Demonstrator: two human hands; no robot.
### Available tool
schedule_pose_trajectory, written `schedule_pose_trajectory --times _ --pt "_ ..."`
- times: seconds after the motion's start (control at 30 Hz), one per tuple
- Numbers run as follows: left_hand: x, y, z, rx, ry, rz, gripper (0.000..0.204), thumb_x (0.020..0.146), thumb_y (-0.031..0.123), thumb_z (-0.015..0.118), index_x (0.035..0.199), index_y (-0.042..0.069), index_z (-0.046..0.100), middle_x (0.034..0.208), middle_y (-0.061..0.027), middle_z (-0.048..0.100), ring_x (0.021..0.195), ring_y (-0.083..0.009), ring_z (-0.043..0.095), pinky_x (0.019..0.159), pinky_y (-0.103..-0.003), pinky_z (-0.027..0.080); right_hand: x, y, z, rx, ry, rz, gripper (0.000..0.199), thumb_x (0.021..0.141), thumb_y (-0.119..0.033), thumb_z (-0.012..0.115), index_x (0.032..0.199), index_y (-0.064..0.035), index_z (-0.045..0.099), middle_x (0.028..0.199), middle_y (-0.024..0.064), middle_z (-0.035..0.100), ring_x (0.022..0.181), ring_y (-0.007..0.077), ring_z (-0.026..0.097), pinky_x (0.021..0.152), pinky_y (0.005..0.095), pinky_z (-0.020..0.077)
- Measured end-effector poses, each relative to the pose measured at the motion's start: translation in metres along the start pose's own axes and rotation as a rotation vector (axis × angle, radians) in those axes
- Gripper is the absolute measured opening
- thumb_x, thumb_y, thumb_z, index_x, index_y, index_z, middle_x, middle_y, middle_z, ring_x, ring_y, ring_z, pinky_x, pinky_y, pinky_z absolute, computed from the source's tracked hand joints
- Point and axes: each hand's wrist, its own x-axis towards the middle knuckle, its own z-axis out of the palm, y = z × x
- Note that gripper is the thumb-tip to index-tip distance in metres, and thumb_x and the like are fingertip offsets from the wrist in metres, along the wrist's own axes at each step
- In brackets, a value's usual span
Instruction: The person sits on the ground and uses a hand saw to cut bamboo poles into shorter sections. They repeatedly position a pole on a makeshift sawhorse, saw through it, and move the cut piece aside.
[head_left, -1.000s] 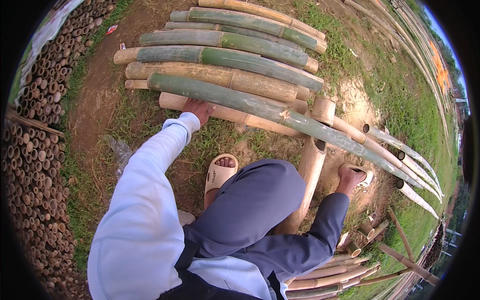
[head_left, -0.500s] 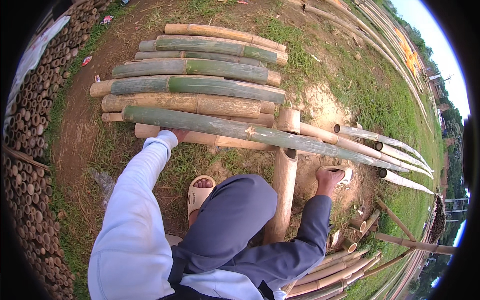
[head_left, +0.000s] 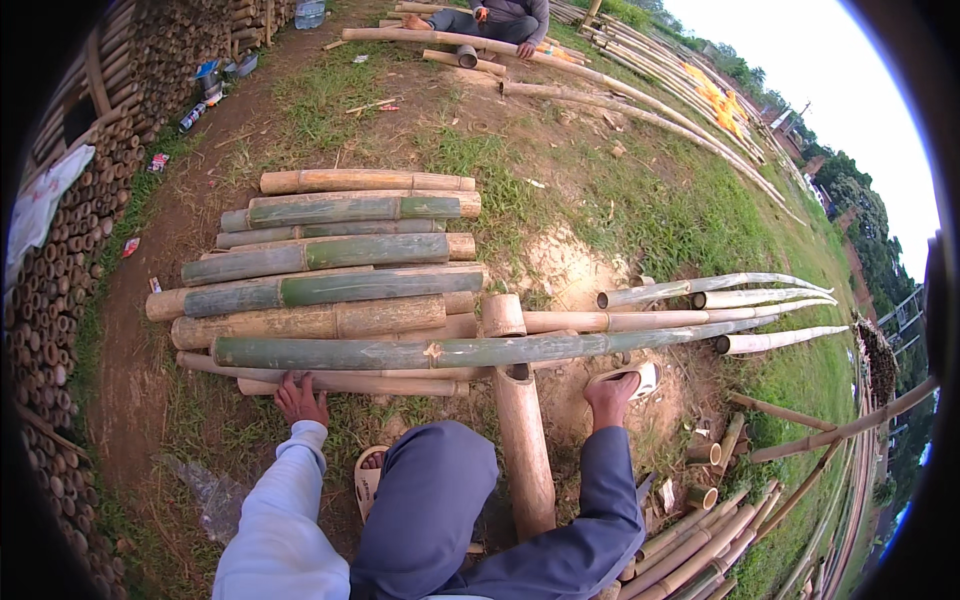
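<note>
My left hand (head_left: 300, 400) rests its outstretched fingers on a thin pale bamboo pole (head_left: 380, 384), just below the near edge of a long green bamboo pole (head_left: 455, 352). The green pole runs rightward across a notched upright bamboo post (head_left: 522, 450), which stands between my legs. It lies in the gap below the post's short top piece (head_left: 503, 316). Farther from me, several cut bamboo lengths, green and tan, lie side by side, among them a thick tan one (head_left: 310, 320). My right hand is out of view.
My sandalled foot (head_left: 622, 382) stands right of the post. Long poles (head_left: 760, 300) extend right; cut bamboo (head_left: 690, 545) lies at lower right. Stacked bamboo ends (head_left: 60, 330) form a wall at left. Another person (head_left: 500, 25) sits at the far side by a long pole.
My left hand has drawn back toward me from under the green pole, and its fingers now show. The view has lifted, bringing the other person into sight. The green pole still crosses the post.
</note>
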Motion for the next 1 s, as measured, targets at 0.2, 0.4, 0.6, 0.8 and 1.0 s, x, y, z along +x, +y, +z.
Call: schedule_pose_trajectory --times 0.2,0.4,0.6,0.8,1.0 --pt "0.031 -0.039 0.010 0.108 -0.335 0.378 0.058 0.076 0.021 0.075 0.131 0.013 0.055 0.132 -0.0181 0.053 0.130 -0.0378 0.046 0.116 -0.057 0.028 -0.007 -0.008 -0.006 0.043 -0.034 0.060 0.040 0.083 -0.023 0.067 0.113 0.0044 0.066 0.098 0.0180 0.069 0.085 0.0337 0.068 0.074 0.0462 0.0544" --pt "0.044 -0.042 -0.027 0.137 -0.625 0.544 0.066 0.074 0.029 0.080 0.132 0.014 0.051 0.123 -0.0176 0.056 0.120 -0.0387 0.056 0.104 -0.054 0.043 -0.013 -0.008 -0.012 0.075 -0.070 0.103 0.040 0.083 -0.022 0.067 0.114 0.0042 0.065 0.098 0.0177 0.069 0.085 0.0330 0.067 0.074 0.0456 0.0543" --pt "0.032 -0.031 -0.102 0.060 -0.644 0.648 0.071 0.076 0.034 0.080 0.138 0.019 0.048 0.120 -0.0122 0.060 0.100 -0.0364 0.068 0.084 -0.050 0.053 -0.037 -0.003 -0.039 0.146 -0.115 0.129 0.041 0.083 -0.021 0.067 0.115 0.0040 0.065 0.098 0.0173 0.068 0.085 0.0323 0.067 0.074 0.0451 0.0542" --pt "0.052 0.011 -0.136 0.077 -0.527 0.769 0.068 0.090 0.064 0.060 0.142 0.022 0.050 0.112 -0.0145 0.065 0.093 -0.0366 0.071 0.080 -0.049 0.056 -0.065 -0.003 -0.074 0.242 -0.198 0.218 0.041 0.082 -0.020 0.067 0.115 0.0038 0.064 0.098 0.0170 0.068 0.084 0.0317 0.067 0.074 0.0445 0.0542" --pt "0.098 0.088 -0.162 0.034 -0.566 0.864 0.071 0.089 0.072 0.053 0.140 0.023 0.053 0.111 -0.0136 0.069 0.090 -0.0358 0.071 0.078 -0.048 0.056 -0.105 0.001 -0.111 0.314 -0.291 0.367 0.041 0.082 -0.019 0.067 0.116 0.0036 0.064 0.098 0.0167 0.068 0.084 0.0310 0.067 0.074 0.0439 0.0541"
